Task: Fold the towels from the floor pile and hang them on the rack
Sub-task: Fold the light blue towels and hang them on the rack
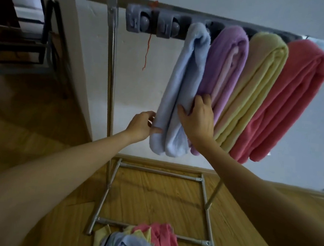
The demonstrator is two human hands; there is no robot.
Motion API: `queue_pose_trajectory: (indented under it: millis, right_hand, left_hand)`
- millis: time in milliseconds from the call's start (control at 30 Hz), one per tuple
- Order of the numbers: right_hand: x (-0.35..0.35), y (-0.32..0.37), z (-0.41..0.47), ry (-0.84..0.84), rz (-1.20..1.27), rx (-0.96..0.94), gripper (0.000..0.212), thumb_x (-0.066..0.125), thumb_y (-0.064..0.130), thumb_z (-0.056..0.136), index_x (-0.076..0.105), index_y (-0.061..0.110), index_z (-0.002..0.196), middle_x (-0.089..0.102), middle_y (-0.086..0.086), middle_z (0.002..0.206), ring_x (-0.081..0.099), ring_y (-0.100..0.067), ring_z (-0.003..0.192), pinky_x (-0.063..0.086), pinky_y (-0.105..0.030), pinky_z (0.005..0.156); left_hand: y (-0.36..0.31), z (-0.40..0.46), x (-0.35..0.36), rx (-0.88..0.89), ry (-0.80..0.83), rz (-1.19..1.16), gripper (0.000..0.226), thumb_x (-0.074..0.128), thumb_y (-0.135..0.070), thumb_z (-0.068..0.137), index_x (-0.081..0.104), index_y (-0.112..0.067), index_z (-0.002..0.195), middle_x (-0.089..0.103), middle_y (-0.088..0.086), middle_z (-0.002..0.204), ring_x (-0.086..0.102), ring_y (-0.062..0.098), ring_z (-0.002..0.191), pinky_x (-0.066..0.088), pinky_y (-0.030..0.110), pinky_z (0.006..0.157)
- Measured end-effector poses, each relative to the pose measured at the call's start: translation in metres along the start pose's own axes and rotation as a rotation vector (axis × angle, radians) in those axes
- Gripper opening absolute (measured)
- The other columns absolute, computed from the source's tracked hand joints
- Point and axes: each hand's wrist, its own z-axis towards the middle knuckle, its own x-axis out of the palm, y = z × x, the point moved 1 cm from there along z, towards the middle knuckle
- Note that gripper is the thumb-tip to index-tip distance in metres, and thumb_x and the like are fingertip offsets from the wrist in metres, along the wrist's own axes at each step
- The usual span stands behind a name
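Note:
A folded light blue towel (181,89) hangs over the rack's top bar (233,17). My left hand (141,126) pinches its lower left edge. My right hand (198,116) lies flat against its right side, fingers straight, between it and the purple towel (223,69). Further right hang a yellow towel (254,91) and a pink towel (287,101), all folded. At the bottom, the floor pile (142,239) holds blue, yellow and pink towels beside the rack's base.
The rack's metal base frame (159,172) lies on the wooden floor under the towels, with its left upright pole (111,64). Grey clips (134,22) sit on the bar's left part. A dark chair frame (37,41) stands at the left.

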Motion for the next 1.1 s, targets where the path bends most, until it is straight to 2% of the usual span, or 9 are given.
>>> queue_pose_trajectory:
  millis: [133, 200, 300, 400, 500, 733, 867, 1000, 1100]
  right_hand:
    - [0.013, 0.0, -0.006, 0.071, -0.033, 0.019, 0.029, 0.058, 0.031, 0.09, 0.058, 0.003, 0.085, 0.056, -0.013, 0.101, 0.057, -0.028, 0.07, 0.051, -0.039, 0.063]
    - [0.019, 0.007, -0.012, 0.093, -0.03, 0.019, 0.025, 0.057, 0.027, 0.089, 0.057, 0.003, 0.084, 0.058, -0.014, 0.099, 0.058, -0.03, 0.071, 0.05, -0.039, 0.061]
    - [0.03, 0.022, -0.023, 0.094, 0.014, 0.041, 0.022, 0.057, 0.026, 0.084, 0.052, 0.004, 0.088, 0.057, -0.013, 0.092, 0.057, -0.033, 0.073, 0.049, -0.044, 0.063]
    - [0.036, 0.039, -0.032, 0.092, 0.166, 0.065, 0.018, 0.057, 0.019, 0.083, 0.049, 0.006, 0.092, 0.054, -0.007, 0.078, 0.053, -0.025, 0.066, 0.041, -0.036, 0.057]
    - [0.039, 0.05, -0.034, 0.103, 0.225, 0.036, 0.017, 0.055, 0.013, 0.084, 0.045, 0.007, 0.096, 0.054, -0.006, 0.069, 0.053, -0.025, 0.06, 0.039, -0.034, 0.051]
    - [0.052, 0.032, -0.032, 0.112, 0.143, 0.099, 0.032, 0.048, 0.003, 0.081, 0.04, 0.003, 0.112, 0.06, -0.013, 0.073, 0.059, -0.035, 0.065, 0.049, -0.045, 0.055]
    - [0.054, 0.014, -0.034, 0.105, 0.076, 0.152, 0.037, 0.047, 0.004, 0.081, 0.038, 0.004, 0.117, 0.058, -0.009, 0.074, 0.059, -0.036, 0.07, 0.047, -0.046, 0.07]
    - [0.055, -0.004, -0.042, 0.122, 0.078, 0.127, 0.035, 0.049, 0.002, 0.082, 0.041, -0.002, 0.116, 0.051, -0.005, 0.072, 0.051, -0.028, 0.062, 0.043, -0.037, 0.053]
    - [0.064, -0.02, -0.059, 0.158, 0.06, 0.1, 0.029, 0.05, 0.005, 0.084, 0.045, -0.004, 0.111, 0.057, -0.013, 0.084, 0.051, -0.027, 0.07, 0.039, -0.036, 0.057]
  left_hand:
    - [0.006, 0.004, 0.008, -0.067, 0.001, -0.052, 0.021, 0.068, -0.026, 0.085, 0.062, -0.007, 0.094, 0.065, 0.004, 0.085, 0.063, 0.023, 0.082, 0.052, 0.032, 0.07]
    - [0.013, 0.004, 0.009, -0.075, -0.113, -0.004, 0.02, 0.061, -0.024, 0.09, 0.056, -0.004, 0.088, 0.059, 0.005, 0.079, 0.058, 0.022, 0.072, 0.043, 0.025, 0.056]
    - [0.025, -0.001, 0.0, -0.083, -0.336, 0.04, 0.017, 0.059, -0.017, 0.09, 0.047, -0.007, 0.083, 0.052, 0.005, 0.075, 0.049, 0.02, 0.064, 0.03, 0.02, 0.048]
    - [0.036, -0.005, -0.016, -0.084, -0.435, 0.051, 0.016, 0.059, -0.016, 0.09, 0.048, -0.005, 0.087, 0.053, 0.006, 0.077, 0.053, 0.02, 0.07, 0.037, 0.021, 0.053]
    - [0.041, -0.007, -0.031, -0.062, -0.453, 0.085, 0.016, 0.058, -0.017, 0.092, 0.05, -0.003, 0.094, 0.056, 0.008, 0.082, 0.058, 0.023, 0.078, 0.051, 0.036, 0.066]
    - [0.04, -0.015, -0.034, -0.041, -0.404, 0.149, 0.011, 0.056, -0.015, 0.094, 0.052, -0.005, 0.096, 0.056, 0.005, 0.085, 0.058, 0.019, 0.079, 0.045, 0.025, 0.068]
    - [0.038, -0.015, -0.013, -0.028, -0.378, 0.14, 0.012, 0.057, -0.014, 0.093, 0.054, -0.003, 0.098, 0.059, 0.007, 0.087, 0.06, 0.022, 0.083, 0.045, 0.025, 0.069]
    - [0.035, -0.018, 0.02, -0.005, -0.301, 0.111, 0.017, 0.058, -0.017, 0.093, 0.054, -0.003, 0.1, 0.064, 0.013, 0.091, 0.062, 0.024, 0.082, 0.047, 0.027, 0.067]
    - [0.041, -0.029, 0.046, 0.009, -0.17, 0.169, 0.021, 0.057, -0.025, 0.092, 0.055, -0.004, 0.097, 0.064, 0.012, 0.09, 0.061, 0.026, 0.079, 0.052, 0.037, 0.067]
